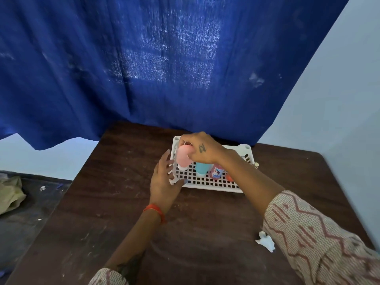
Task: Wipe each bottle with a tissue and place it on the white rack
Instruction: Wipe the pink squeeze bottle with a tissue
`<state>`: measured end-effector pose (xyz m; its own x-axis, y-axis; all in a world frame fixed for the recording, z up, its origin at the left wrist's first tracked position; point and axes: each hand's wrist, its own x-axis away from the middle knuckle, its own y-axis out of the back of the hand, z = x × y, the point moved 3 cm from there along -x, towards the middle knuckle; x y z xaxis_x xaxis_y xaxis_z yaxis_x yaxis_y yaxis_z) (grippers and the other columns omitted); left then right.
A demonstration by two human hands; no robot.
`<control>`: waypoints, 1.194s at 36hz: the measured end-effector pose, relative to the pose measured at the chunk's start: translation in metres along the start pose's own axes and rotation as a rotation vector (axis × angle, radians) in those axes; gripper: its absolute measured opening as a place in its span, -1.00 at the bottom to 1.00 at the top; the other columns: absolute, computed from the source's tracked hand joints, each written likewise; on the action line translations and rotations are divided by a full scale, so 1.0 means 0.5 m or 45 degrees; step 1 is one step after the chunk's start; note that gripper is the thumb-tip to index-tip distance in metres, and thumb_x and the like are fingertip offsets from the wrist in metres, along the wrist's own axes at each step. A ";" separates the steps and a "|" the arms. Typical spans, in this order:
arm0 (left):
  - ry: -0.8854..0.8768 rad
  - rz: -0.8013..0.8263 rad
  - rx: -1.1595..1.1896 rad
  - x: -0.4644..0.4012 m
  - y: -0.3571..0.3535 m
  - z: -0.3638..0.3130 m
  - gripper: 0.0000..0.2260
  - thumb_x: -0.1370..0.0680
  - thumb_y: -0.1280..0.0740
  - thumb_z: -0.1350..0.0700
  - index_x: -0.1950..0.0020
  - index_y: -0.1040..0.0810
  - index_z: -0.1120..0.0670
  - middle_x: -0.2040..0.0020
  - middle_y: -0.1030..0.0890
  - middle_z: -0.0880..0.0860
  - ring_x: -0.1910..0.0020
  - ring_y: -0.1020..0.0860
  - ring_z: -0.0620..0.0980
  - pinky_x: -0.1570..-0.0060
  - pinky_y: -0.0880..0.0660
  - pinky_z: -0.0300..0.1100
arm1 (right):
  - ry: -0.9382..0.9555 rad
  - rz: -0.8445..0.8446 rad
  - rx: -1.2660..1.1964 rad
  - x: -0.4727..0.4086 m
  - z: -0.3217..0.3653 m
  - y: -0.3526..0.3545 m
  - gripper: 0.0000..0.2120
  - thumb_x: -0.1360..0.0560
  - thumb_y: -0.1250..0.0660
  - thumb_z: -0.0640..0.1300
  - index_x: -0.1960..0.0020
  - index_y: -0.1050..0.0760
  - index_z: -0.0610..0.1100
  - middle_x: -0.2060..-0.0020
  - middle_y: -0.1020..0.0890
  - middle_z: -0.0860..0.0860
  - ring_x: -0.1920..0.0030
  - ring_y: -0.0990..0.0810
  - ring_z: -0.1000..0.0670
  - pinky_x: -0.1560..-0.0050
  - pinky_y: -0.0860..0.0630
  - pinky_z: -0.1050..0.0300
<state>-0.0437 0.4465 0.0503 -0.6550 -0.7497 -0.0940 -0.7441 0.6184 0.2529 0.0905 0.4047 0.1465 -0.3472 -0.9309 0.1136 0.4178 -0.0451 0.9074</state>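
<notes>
The white rack (207,183) stands on the dark wooden table near its far edge. My right hand (200,149) grips the top of a pink bottle (183,158), holding it upright at the rack's left end. A light blue bottle (202,168) and a red patterned bottle (216,171) stand in the rack beside it, partly hidden by my right wrist. My left hand (164,179) rests against the rack's left front corner with fingers straight. A crumpled white tissue (265,242) lies on the table at the near right, beside my right sleeve.
An orange cap (228,177) peeks out in the rack under my right forearm. A blue curtain (164,68) hangs right behind the table. A pale cloth (10,195) lies on a lower surface at the left. The table edge (82,167) runs diagonally at the left.
</notes>
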 end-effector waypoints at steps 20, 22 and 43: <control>-0.012 0.007 0.029 -0.006 0.003 0.010 -0.17 -0.31 -0.53 0.34 -0.37 -0.19 -0.20 -0.27 -0.47 0.10 -0.17 -0.54 -0.01 -0.10 -0.55 -0.18 | -0.014 0.069 -0.014 -0.007 -0.024 -0.046 -0.66 -0.32 -0.35 -0.36 -0.02 -0.53 -0.05 0.00 -0.59 -0.07 0.05 -0.55 -0.05 0.09 -0.57 0.00; -0.019 0.004 0.019 -0.006 0.002 0.007 -0.17 -0.31 -0.53 0.32 -0.37 -0.19 -0.22 -0.28 -0.47 0.11 -0.19 -0.53 0.02 -0.12 -0.55 -0.09 | -0.014 0.074 -0.018 -0.005 -0.024 -0.045 -0.65 -0.31 -0.37 -0.35 -0.03 -0.53 -0.04 0.00 -0.59 -0.06 0.07 -0.55 -0.04 0.09 -0.57 -0.03; -0.513 -0.034 -0.125 0.054 -0.070 -0.121 -0.30 -0.37 -0.50 0.29 -0.40 -0.27 -0.04 -0.30 -0.41 0.00 -0.25 -0.45 -0.09 -0.23 -0.43 -0.31 | -0.084 -0.696 -0.342 0.212 -0.094 0.040 -0.61 -0.42 -0.44 -0.10 -0.23 -0.51 -0.05 -0.16 -0.58 0.06 -0.16 -0.50 0.14 -0.16 -0.37 0.37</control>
<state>-0.0274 0.3904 0.0971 -0.6490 -0.6012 -0.4662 -0.7584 0.5598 0.3339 0.1015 0.2878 0.1575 -0.6188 -0.7232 -0.3067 0.3586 -0.6075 0.7088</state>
